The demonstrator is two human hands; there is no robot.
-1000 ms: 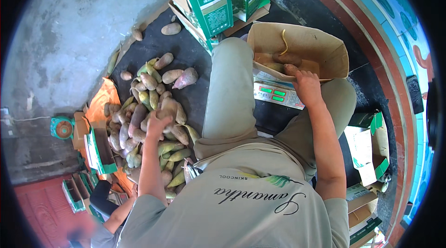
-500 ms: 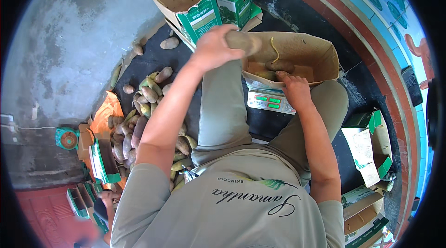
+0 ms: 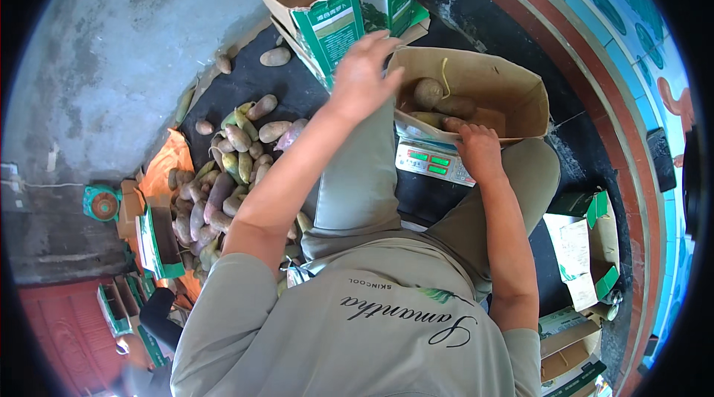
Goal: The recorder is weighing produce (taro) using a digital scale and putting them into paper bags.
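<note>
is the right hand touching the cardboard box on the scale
Touching. In the head view the right hand rests its fingers on the near rim of the open cardboard box, with no gap between them. The left hand hovers open above it.

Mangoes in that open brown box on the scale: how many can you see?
3. One roundish mango at the left, one beside it in the middle, one lying low at the front edge. The box wall and right hand may hide more.
</note>
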